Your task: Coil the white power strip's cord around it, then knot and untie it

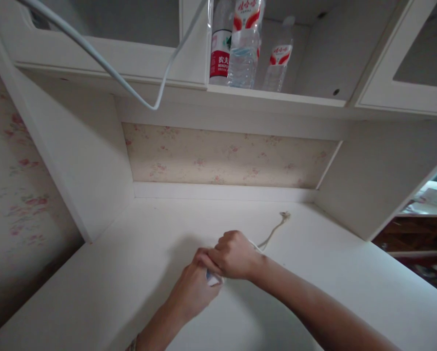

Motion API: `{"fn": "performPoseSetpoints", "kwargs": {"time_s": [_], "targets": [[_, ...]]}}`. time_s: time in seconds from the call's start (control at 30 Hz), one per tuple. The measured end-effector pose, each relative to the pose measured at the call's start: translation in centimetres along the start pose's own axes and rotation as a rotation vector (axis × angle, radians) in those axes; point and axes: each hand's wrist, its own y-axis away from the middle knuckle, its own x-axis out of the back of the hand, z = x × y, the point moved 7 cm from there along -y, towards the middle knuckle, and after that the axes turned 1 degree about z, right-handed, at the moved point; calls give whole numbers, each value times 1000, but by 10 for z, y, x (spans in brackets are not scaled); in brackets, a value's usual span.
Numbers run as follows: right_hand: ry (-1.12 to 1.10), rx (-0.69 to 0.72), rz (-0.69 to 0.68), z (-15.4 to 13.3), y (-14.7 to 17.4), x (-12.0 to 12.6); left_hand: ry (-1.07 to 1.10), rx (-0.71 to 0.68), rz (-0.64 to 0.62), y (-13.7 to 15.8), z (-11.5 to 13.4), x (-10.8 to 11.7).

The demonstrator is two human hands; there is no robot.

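Observation:
My left hand is closed around a small white and blue object, mostly hidden by the fingers, so its kind does not show. Pressed against it from the upper right is my right hand, its fingers curled shut. A thin whitish cord comes out from behind the right wrist. It runs along the white desktop to a frayed or knotted end at the back. Whether the right fingers grip this cord or the small object cannot be seen. Both hands are just over the desktop.
Overhead, an open shelf holds several plastic bottles. A pale cable hangs in a loop before the cabinet at upper left. White side panels flank the desk, with floral wallpaper behind.

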Motion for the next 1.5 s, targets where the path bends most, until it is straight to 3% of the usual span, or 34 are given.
{"fn": "performPoseSetpoints", "kwargs": {"time_s": [0.1,0.23,0.3,0.4,0.53,0.67,0.73,1.0,1.27,1.5], "targets": [[10,-156,-86,25,-10,-9,-16,-61,-37,6,13,5],[3,-283,-225,49,-10,-30,42,-167,-188,15,32,4],[-12,-336,-283,55,-3,-45,90,-189,-177,17,35,8],[-19,-432,-370,63,15,-69,138,-185,-46,16,29,21],[-23,-410,-472,46,43,-90,138,-173,110,14,19,39],[-41,-398,-476,10,67,-88,116,-144,340,10,11,60],[-45,-394,-445,-5,75,-81,72,-92,394,7,5,64],[22,-386,-324,7,82,-43,-46,-65,321,5,-2,49],[-53,-267,-261,-11,82,-50,-96,-107,53,8,2,0],[-45,-264,-249,-5,79,-41,-232,-77,-42,12,-1,0]]}}
